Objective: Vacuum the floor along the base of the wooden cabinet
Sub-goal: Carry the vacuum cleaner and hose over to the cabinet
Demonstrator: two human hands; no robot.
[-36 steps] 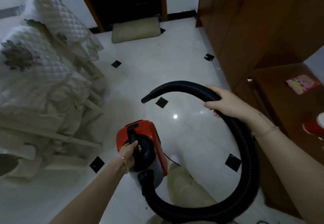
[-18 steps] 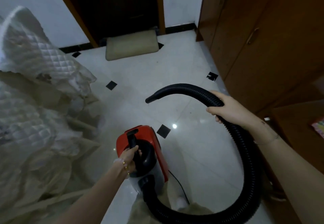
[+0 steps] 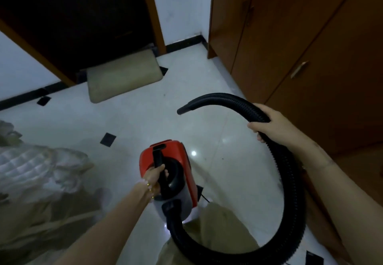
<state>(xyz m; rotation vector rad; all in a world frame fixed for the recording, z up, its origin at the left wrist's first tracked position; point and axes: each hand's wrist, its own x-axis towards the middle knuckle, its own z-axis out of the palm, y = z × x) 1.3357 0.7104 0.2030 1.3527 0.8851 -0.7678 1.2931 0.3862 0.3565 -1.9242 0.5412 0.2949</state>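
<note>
A small red and grey vacuum cleaner (image 3: 182, 161) hangs above the white tiled floor (image 3: 145, 123), carried by its black top handle, which my left hand (image 3: 154, 178) grips. Its black ribbed hose (image 3: 290, 182) loops from the bottom of the body round to the right and up. My right hand (image 3: 267, 122) grips the hose near its end. The open nozzle tip (image 3: 182, 110) points left, well above the floor. The wooden cabinet (image 3: 300, 47) fills the right side, with its base just behind my right hand.
A beige doormat (image 3: 122, 76) lies before a dark doorway (image 3: 78, 16) at the back. Quilted white fabric over furniture (image 3: 37, 171) crowds the left. My leg in beige trousers (image 3: 215, 235) is below the vacuum. Black inset tiles (image 3: 107, 139) dot the floor.
The view has moved forward toward the doorway and cabinet; the covered furniture has slid out to the left. Both hands keep their grips on the handle and the hose.
</note>
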